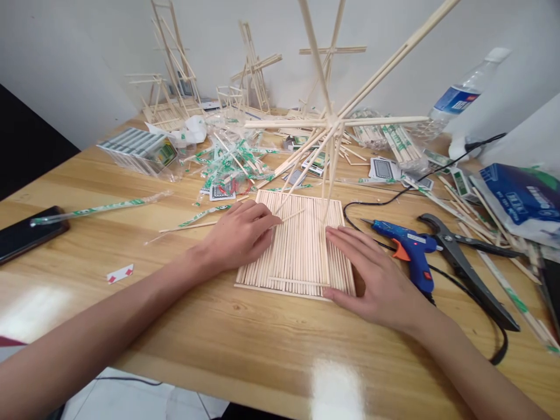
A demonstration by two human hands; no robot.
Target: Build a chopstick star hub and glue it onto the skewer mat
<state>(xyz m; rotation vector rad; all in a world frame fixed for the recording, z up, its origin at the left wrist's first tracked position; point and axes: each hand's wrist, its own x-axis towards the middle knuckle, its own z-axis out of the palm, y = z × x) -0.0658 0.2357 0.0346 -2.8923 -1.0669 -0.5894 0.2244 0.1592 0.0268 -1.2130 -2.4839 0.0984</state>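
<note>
A flat mat of wooden sticks lies on the table between my hands. Thin sticks rise from it to a tall star-shaped stick frame. My left hand rests at the mat's left side, fingers curled, with a thin wooden stick poking out from its fingertips over the mat. My right hand lies along the mat's right side, fingers stretched and thumb apart near the front corner, its fingertips touching sticks there. One short stick lies across the mat near its front edge.
On the right lie a blue glue gun with a black cord and large black-handled cutters. A phone is at far left. Behind are plastic wrappers, a water bottle, boxed packs and other stick structures.
</note>
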